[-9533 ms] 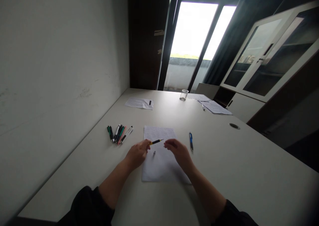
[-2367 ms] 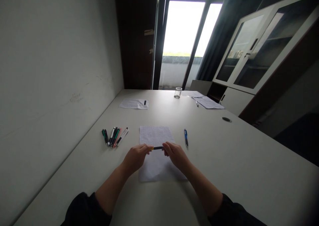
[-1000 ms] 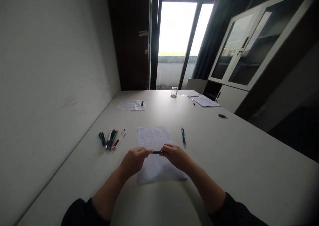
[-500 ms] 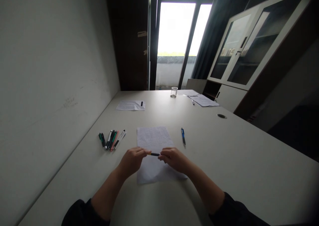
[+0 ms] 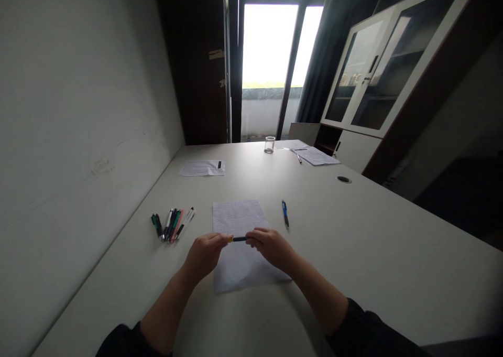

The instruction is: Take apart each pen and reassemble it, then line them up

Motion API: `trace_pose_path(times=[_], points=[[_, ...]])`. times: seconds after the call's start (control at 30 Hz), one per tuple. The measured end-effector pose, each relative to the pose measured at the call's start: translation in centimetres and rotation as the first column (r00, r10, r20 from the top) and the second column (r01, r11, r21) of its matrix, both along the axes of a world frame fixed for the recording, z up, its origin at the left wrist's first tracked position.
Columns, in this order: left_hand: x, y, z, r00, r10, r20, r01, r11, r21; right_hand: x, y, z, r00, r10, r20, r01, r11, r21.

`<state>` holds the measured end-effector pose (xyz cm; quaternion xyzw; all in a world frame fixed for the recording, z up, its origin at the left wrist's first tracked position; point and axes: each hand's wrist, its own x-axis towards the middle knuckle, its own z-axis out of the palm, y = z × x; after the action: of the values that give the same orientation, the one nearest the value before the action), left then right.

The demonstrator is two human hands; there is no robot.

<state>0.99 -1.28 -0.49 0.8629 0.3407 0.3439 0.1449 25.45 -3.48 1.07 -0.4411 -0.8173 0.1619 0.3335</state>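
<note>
A dark pen with a yellowish part at its left end is held level between my two hands. My left hand pinches the left end, and my right hand grips the right end, so the fingers cover both tips. Below them lies a sheet of paper with lines of writing on its upper part. A blue pen rests on the table beyond my right hand. To the left of the paper, several pens in green, white, black and pink lie side by side.
The white table meets a wall on the left. Farther back are a folded paper, a glass, and stacked papers with a pen on them. A round cable hole sits near the right edge.
The view has shifted slightly, so the scene sits a little farther left. Both hands still hold the pen, which has turned a little more level.
</note>
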Motion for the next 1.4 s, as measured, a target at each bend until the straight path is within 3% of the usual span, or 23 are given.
trace_pose_path(times=[0.2, 0.33, 0.53, 0.67, 0.77, 0.9, 1.03, 1.1, 1.2, 1.4], points=[[-0.1, 0.0, 0.3, 0.999, -0.014, -0.041, 0.018, 0.995, 0.094, 0.0, -0.3, 0.1, 0.996, 0.007, 0.087, -0.008, 1.000, 0.013], [0.0, 0.1, 0.5, 0.996, -0.004, -0.089, 0.016, 0.991, 0.131, -0.4, -0.3, 0.2, 0.991, 0.006, 0.136, -0.021, 0.994, 0.106], [0.9, -0.2, 0.5, 0.988, -0.077, -0.132, 0.102, 0.976, 0.195, -1.0, -0.4, 0.0, 0.973, -0.046, 0.227, -0.001, 0.980, 0.199], [0.8, 0.0, 0.6, 0.999, 0.048, 0.003, -0.048, 0.976, 0.212, -0.3, 0.2, -0.1, 0.970, -0.088, 0.225, 0.042, 0.979, 0.201], [0.2, 0.7, 0.3, 0.973, 0.205, 0.104, -0.221, 0.959, 0.176, 0.8, 0.8, -0.3, 0.976, -0.197, 0.096, 0.182, 0.973, 0.142], [-0.7, 1.9, -0.9, 0.962, 0.270, 0.028, -0.271, 0.954, 0.131, 1.6, 1.7, -1.0, 0.910, -0.375, -0.179, 0.377, 0.926, -0.024], [-1.5, 2.6, -2.6, 0.959, 0.239, -0.154, -0.215, 0.964, 0.159, 1.0, 3.0, -1.5, 0.875, -0.269, -0.403, 0.188, 0.955, -0.229], [-1.8, 2.8, -3.2, 0.941, 0.253, -0.225, -0.220, 0.962, 0.163, 0.3, 3.9, -1.5, 0.865, -0.259, -0.429, 0.117, 0.937, -0.329], [-2.1, 2.9, -3.6, 0.905, 0.275, -0.325, -0.244, 0.961, 0.133, -0.6, 5.5, -1.5, 0.884, -0.308, -0.352, 0.127, 0.883, -0.453], [-2.2, 3.1, -3.5, 0.880, 0.243, -0.409, -0.232, 0.970, 0.078, -1.4, 6.8, -2.5, 0.882, -0.373, -0.288, 0.213, 0.861, -0.461]])
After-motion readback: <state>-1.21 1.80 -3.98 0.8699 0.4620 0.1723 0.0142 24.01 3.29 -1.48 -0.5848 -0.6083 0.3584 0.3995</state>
